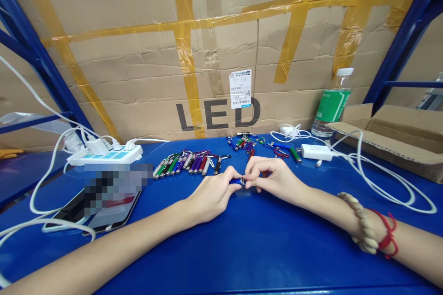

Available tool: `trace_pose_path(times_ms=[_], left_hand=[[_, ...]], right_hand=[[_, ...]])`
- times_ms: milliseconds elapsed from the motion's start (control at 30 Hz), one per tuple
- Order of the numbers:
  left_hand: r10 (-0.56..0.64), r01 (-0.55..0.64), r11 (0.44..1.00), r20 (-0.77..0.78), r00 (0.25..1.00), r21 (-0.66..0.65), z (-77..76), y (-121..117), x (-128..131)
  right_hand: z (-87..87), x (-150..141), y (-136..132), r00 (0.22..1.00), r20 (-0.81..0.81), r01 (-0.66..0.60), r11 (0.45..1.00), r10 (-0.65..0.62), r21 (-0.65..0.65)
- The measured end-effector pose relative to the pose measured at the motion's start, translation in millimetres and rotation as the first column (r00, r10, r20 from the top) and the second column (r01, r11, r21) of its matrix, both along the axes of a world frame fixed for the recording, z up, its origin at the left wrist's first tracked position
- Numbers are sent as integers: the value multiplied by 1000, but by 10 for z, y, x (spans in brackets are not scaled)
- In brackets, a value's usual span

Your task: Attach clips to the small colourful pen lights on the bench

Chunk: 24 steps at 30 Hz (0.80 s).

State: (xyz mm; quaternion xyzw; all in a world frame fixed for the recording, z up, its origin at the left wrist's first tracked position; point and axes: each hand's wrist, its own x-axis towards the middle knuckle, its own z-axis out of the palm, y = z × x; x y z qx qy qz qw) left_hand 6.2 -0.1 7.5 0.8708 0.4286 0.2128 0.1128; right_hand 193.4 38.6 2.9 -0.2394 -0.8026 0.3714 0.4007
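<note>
One small piece (243, 180) under observation, held just above the blue table (221, 249), near the middle of the view. Appearance: deep blue on the side toward my left hand (212, 196), bright and silvery at the end toward my right hand (272, 177); short where visible, the remainder hidden by my fingers. Finer detail too small to read.

Left hand: thumb and forefinger pinching the blue part. Right hand: fingertips pinched on the silvery end, close against the left fingertips.

Surroundings: beyond my left hand, a slanted row of slim tubes (197, 164) in green, blue, purple, black, red and silver, with silvery lower ends. Beyond my right hand, a looser scatter of similar tubes (248, 146). Well to the left, two phones (116, 212); behind them, a white power strip (110, 156). Far right, a green-labelled bottle (332, 106) beside an open carton (398, 133)
</note>
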Motion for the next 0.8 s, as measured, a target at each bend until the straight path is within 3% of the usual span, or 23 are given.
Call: trace_pose_path(times_ms=[200,533,667,800], left_hand=[[5,-7,999,48,999,39,-14,3,17],[10,-21,986,70,997,166,-30,31,23],[-32,22,987,64,997,159,-1,33,21],[4,-15,986,64,998,165,4,32,29]], right_hand=[[14,-56,-48,993,37,115,993,-115,5],[-3,-106,-41,993,20,116,940,-116,-321],[-16,-100,-16,993,43,121,930,-113,-348],[-23,-105,4,990,67,137,938,-122,-317]])
